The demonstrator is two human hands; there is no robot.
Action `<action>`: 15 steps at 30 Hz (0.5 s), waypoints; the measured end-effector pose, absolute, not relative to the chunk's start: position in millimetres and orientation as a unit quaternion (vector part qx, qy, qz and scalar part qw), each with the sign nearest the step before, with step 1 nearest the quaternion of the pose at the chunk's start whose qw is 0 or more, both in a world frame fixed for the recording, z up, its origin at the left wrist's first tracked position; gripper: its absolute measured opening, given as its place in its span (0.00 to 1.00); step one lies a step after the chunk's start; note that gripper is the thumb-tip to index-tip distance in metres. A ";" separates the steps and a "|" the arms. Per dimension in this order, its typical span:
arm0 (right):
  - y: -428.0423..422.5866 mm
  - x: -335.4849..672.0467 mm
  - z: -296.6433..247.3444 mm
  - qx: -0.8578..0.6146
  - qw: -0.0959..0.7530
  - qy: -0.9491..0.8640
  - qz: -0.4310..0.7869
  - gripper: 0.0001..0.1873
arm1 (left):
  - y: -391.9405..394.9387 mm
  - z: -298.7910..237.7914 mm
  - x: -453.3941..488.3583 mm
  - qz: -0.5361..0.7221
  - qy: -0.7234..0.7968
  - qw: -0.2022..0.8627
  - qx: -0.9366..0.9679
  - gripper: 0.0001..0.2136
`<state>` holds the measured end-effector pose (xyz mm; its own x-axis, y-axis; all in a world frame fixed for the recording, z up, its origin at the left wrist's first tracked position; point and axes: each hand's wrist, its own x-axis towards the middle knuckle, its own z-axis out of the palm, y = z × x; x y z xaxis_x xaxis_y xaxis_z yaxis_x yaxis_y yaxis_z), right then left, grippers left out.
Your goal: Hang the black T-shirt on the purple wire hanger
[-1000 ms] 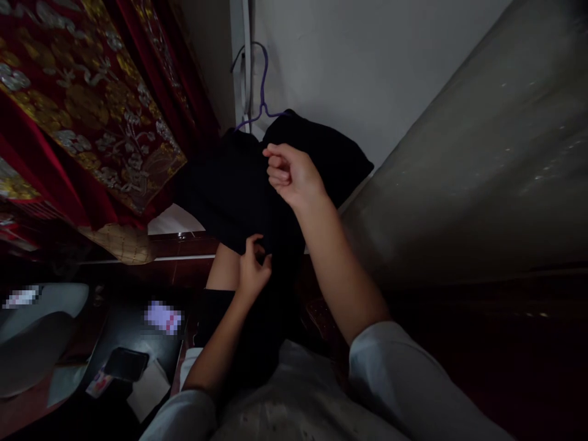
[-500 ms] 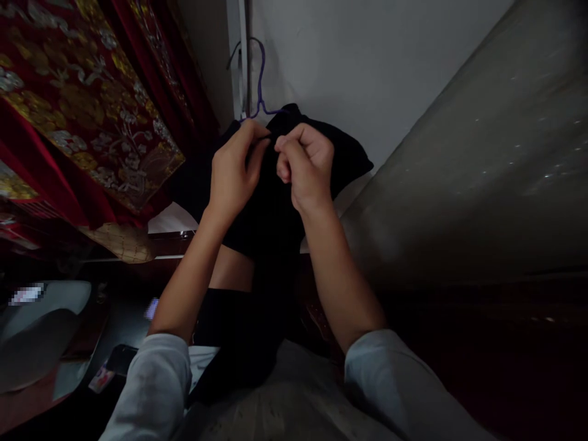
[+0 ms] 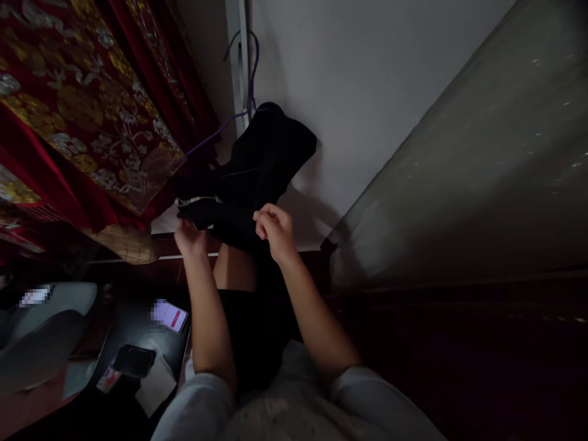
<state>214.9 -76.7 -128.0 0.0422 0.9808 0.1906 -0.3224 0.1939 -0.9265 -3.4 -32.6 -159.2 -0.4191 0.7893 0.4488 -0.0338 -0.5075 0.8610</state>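
A black garment (image 3: pixel 264 159) hangs on a purple wire hanger (image 3: pixel 215 131) hooked high against the white wall. My left hand (image 3: pixel 189 236) grips the garment's lower left edge, where a pale strip shows. My right hand (image 3: pixel 272 229) is closed, pinching the dark fabric at its lower right edge. Both hands pull the cloth downward and toward me. My forearms rise from white sleeves at the bottom.
A red and gold embroidered cloth (image 3: pixel 82 104) hangs at the left. A phone with a lit screen (image 3: pixel 169 316), a dark wallet (image 3: pixel 133 360) and papers (image 3: pixel 155 386) lie on a dark surface at lower left. A grey-green panel (image 3: pixel 482 165) fills the right.
Both hands dropped from the garment's top near the hanger to its lower edge. The garment swung left and tilted, and the hanger turned so that its arm points left.
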 end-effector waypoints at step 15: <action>-87.1 261.8 -143.7 -0.382 0.509 -0.661 0.398 0.21 | -97.8 -106.3 129.9 0.650 0.366 0.245 0.619 0.11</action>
<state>261.8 -87.1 -143.7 -0.1901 0.9097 0.3691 0.0998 0.3919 -0.9146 129.9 -97.8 -106.3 -0.1125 0.7722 0.6254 0.1344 -0.6118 0.7795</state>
